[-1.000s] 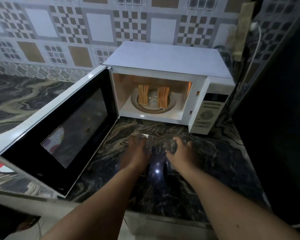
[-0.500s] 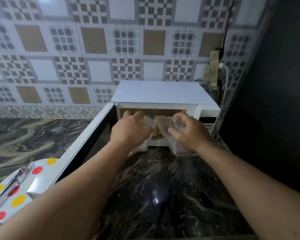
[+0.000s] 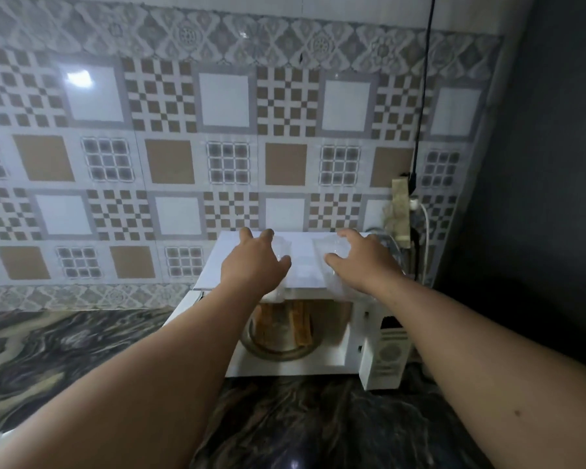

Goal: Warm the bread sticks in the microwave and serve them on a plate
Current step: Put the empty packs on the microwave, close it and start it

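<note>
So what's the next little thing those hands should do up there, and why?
Probably lower the clear plastic container onto the microwave's flat top and let go. The left hand and right hand both hold it just above that top, while the bread sticks already lie on the turntable inside.

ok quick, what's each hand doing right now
Left hand: grips a clear plastic container.
Right hand: grips a second clear container.

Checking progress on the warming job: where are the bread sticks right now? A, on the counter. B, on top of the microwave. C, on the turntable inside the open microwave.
C: the bread sticks lie on the glass turntable inside the open microwave.
</note>
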